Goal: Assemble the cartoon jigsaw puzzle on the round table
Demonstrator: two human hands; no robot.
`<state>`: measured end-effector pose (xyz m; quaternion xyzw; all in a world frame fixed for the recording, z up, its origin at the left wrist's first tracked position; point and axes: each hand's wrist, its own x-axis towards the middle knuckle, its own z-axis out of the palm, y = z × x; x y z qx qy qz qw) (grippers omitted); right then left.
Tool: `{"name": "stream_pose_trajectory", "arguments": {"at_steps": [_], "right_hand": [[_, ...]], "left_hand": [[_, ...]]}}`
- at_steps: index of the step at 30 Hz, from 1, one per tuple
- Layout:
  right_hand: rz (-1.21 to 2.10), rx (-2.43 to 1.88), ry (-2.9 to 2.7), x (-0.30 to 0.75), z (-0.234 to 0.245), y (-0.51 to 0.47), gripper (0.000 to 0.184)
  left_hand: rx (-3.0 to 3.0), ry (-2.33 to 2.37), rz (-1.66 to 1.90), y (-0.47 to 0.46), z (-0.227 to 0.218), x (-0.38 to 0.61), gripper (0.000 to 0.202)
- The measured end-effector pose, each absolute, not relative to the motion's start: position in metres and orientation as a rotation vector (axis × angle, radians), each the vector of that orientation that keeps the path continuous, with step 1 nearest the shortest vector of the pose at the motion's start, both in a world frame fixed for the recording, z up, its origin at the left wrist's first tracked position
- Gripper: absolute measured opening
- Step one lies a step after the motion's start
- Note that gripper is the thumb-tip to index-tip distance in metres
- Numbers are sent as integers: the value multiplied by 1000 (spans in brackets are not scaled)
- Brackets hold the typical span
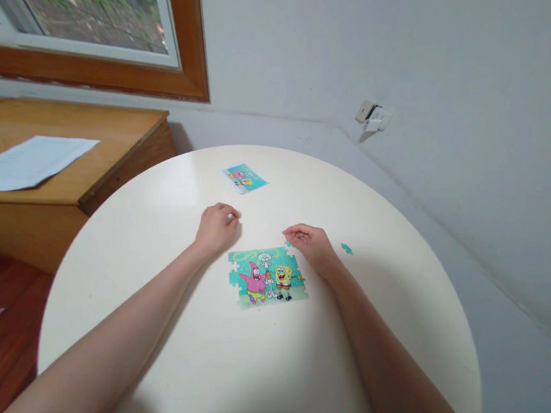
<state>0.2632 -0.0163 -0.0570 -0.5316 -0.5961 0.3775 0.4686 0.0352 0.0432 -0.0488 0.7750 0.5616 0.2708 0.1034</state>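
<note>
A partly joined jigsaw puzzle (268, 277) of cartoon figures lies on the white round table (201, 368), its left and right edges knobbly. Beyond its upper left corner rests my left hand (218, 228), fingers curled closed; a small pale spot shows at the fingertips, too small to name. My right hand (311, 244) is by the upper right corner, fingers bent together, and what they may hold is hidden. A small teal bit of puzzle (287, 244) shows just below those fingertips. To the right of that hand lies a loose teal puzzle piece (347, 248).
A small picture card (245, 179) with the same cartoon lies toward the table's far side. At left stands a wooden bench (129, 153) with white paper (31, 160) on it. The wall behind carries a socket with a plug (375, 117).
</note>
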Motion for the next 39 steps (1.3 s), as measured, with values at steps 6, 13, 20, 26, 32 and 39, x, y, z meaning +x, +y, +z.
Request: {"name": "stream_pose_trajectory", "arguments": {"at_steps": [6, 13, 20, 26, 32, 39], "right_hand": [[927, -1313, -1466, 262, -54, -17, 21], [919, -1326, -1464, 263, -56, -17, 20], [929, -1306, -1463, 264, -57, -15, 20], [914, -1312, -1476, 264, -59, -15, 21], [922, -1318, -1466, 263, -57, -16, 22], [942, -1328, -1461, 263, -52, -18, 24]], "left_hand": [[2284, 1649, 796, 43, -48, 35, 28], [2278, 1655, 799, 43, -49, 35, 28], [2280, 1660, 806, 44, -49, 36, 28], [2288, 1653, 801, 45, -50, 35, 28], [2275, 1669, 794, 44, -49, 35, 28], [2267, 1666, 799, 43, -49, 35, 27]]}}
